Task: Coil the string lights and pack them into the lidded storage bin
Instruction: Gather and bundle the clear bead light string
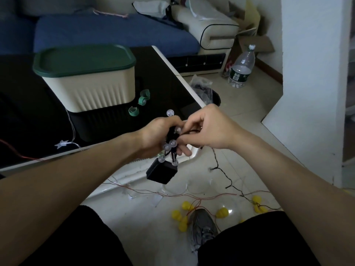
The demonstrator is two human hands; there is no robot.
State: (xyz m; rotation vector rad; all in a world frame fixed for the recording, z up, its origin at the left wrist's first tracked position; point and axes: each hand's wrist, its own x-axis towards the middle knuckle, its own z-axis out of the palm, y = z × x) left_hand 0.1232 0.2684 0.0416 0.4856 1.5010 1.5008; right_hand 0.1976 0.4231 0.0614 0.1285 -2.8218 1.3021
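head view: i read this as mid-coil on one strand, packing not begun. left hand [161,139] is wrapped around a bunch of black-wired string lights [172,144] with clear round bulbs, held over the near edge of the black table [163,77]; a black battery box [161,172] hangs from the bunch. right hand [207,129] pinches the wire right at the bunch, fingers together on it, as if laying another loop. the uncoiled tail [223,169] runs down to the floor on the right, so some length is left to wind. storage bin [86,87] sits at far left on the table with its green lid [84,59] on; contents hidden. green ties [142,97] lie beside it, unused. other strands wait: yellow bulbs [184,215] on red wire on the near floor, a star light [62,144] on the table. how many loops are wound i cannot tell; fingers cover the bunch.
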